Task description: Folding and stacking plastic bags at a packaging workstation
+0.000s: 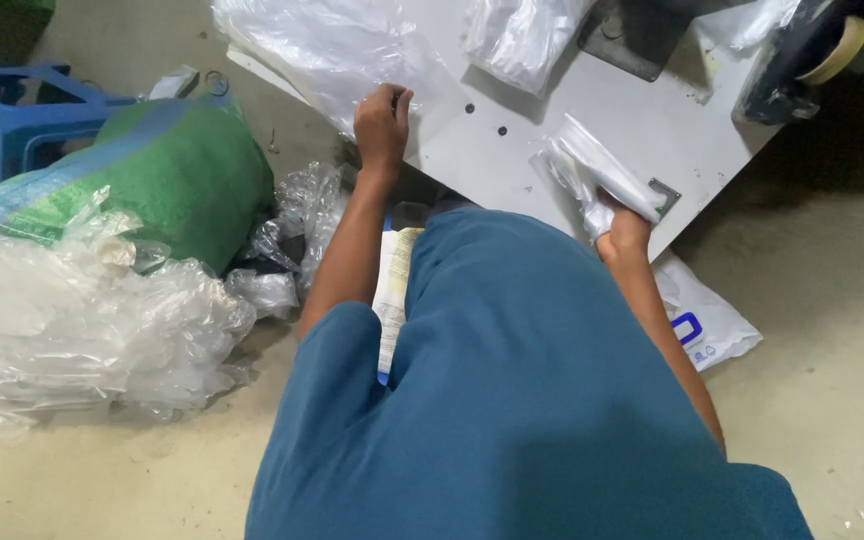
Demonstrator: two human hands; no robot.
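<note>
My left hand (382,125) rests on the near edge of a grey-white metal work plate (642,130), its fingers curled on the lower edge of a clear plastic sheet (322,45) that lies across the plate's far left part. My right hand (624,225) grips a folded wad of clear plastic bags (592,170) at the plate's near right edge, beside a small metal bracket (664,193). My blue shirt fills the lower middle of the view.
A heap of crumpled clear plastic (82,320) lies on the floor at left beside a green and blue woven sack (162,170) and a blue plastic stool (22,110). A white printed bag (707,325) lies under the plate. A tape roll (842,45) sits top right.
</note>
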